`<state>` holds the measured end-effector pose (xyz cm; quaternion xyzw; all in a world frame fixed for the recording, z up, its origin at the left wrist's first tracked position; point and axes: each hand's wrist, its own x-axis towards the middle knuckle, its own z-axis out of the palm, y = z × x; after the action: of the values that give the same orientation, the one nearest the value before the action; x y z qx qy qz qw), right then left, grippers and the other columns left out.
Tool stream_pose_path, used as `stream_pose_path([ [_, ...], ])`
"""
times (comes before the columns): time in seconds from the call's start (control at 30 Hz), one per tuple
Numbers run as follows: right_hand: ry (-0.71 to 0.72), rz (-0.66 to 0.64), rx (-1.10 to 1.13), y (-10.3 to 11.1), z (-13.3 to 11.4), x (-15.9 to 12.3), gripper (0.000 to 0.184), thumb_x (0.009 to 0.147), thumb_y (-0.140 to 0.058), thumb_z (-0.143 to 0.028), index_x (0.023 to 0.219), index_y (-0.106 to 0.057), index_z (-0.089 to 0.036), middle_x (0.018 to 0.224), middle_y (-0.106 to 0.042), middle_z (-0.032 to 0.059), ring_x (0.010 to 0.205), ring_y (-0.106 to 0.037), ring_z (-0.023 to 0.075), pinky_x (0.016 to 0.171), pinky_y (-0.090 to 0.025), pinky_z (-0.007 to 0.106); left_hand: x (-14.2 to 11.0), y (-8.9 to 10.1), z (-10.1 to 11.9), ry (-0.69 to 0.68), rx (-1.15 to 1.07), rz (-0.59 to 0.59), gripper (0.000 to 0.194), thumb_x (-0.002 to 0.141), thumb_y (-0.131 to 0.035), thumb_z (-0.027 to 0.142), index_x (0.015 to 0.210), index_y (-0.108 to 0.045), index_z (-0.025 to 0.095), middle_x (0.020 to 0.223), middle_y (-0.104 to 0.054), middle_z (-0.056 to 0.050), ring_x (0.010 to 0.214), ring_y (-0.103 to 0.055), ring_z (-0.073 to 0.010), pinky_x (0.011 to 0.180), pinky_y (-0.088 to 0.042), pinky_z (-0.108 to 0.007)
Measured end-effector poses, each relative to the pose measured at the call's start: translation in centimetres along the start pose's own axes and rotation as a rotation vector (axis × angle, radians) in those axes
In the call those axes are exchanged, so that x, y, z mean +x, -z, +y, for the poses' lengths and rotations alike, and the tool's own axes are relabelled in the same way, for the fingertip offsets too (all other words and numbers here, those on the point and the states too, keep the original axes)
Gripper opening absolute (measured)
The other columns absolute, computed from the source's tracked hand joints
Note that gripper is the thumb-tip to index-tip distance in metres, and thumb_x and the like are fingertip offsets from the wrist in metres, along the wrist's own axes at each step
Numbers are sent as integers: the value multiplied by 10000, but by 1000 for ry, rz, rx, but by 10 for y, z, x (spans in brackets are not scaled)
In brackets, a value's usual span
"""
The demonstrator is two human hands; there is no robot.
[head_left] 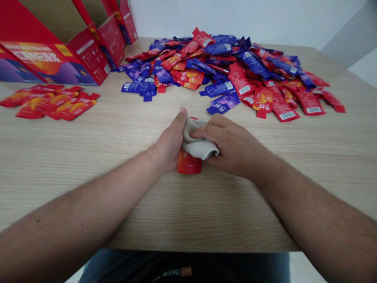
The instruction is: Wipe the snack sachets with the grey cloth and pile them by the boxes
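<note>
Just above the table in front of me is a red sachet [189, 164], its lower end showing. My left hand [173, 143] grips the sachet along its left side, thumb pointing up; the fingers underneath are hidden. A grey-white cloth [196, 147] covers the sachet's upper part. My right hand [232, 145] is closed on this cloth and presses it against the sachet with a fingertip. Only a sliver of red shows above the cloth.
A large pile of red and purple sachets [218, 59] spreads along the table's back. At the left lies a smaller group of red sachets [53, 102]. Behind it stand open red cardboard boxes [88, 53]. The wooden table's [200, 220] front edge is near my lap.
</note>
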<state>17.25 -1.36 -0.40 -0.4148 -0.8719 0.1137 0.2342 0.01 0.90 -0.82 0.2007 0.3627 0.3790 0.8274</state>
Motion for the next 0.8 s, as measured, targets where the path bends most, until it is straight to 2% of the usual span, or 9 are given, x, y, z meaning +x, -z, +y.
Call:
stream_pose_path([
  [0.07,11,-25,0,2,0,0,412,856,-745,-239,1266,-773,-221,1115,-727,104,1021,-661,285,880,-542,394,0,0,0,-2,3,4,718,1096,-363,730,1208,-772,152,822,-813,-116,850,-835,-282,740,-670,-344],
  [0.2,-107,100,-75,2,3,0,423,864,-732,-224,1287,-759,-218,1116,-743,109,1073,-657,322,927,-541,441,-2,-1,2,38,40,-16,720,1103,-313,732,1226,-768,187,825,-811,-101,807,-828,-271,700,-661,-347],
  [0.27,-78,54,-60,2,-1,-1,420,864,-744,-226,1283,-761,-204,1108,-736,115,1050,-663,316,907,-542,431,-3,-2,3,40,38,-20,737,1101,-304,735,1231,-764,174,801,-802,-105,793,-824,-272,686,-656,-343],
  [0.37,15,-85,-16,1,-9,-3,388,874,-771,-248,1260,-771,-207,1143,-710,117,1014,-670,288,876,-544,398,-3,-3,2,30,27,-9,746,1093,-331,741,1216,-763,145,766,-787,-114,793,-821,-271,684,-645,-326],
  [0.43,6,-82,-32,2,-10,-3,389,876,-775,-246,1263,-773,-216,1152,-705,115,1022,-667,286,887,-541,397,-2,-3,2,23,25,-12,738,1096,-334,734,1216,-761,144,771,-789,-116,808,-822,-275,698,-644,-328],
  [0.53,-62,-1,-77,3,-9,-3,434,865,-783,-243,1296,-767,-198,1117,-702,124,1018,-660,298,891,-539,411,-1,-2,1,21,26,-4,733,1084,-350,752,1232,-754,158,805,-802,-117,818,-824,-285,730,-651,-355],
  [0.7,33,-210,-8,6,-15,-4,366,878,-800,-252,1244,-779,-237,1193,-704,109,999,-677,264,884,-561,388,-1,2,3,9,78,76,727,1048,-413,782,1270,-742,172,820,-805,-105,828,-819,-297,744,-653,-383],
  [0.8,18,-173,-13,7,-17,-5,399,873,-805,-229,1270,-774,-233,1162,-710,109,1046,-686,276,916,-564,392,0,4,4,-12,81,91,726,1070,-381,752,1281,-738,157,823,-800,-112,843,-815,-300,777,-650,-397],
])
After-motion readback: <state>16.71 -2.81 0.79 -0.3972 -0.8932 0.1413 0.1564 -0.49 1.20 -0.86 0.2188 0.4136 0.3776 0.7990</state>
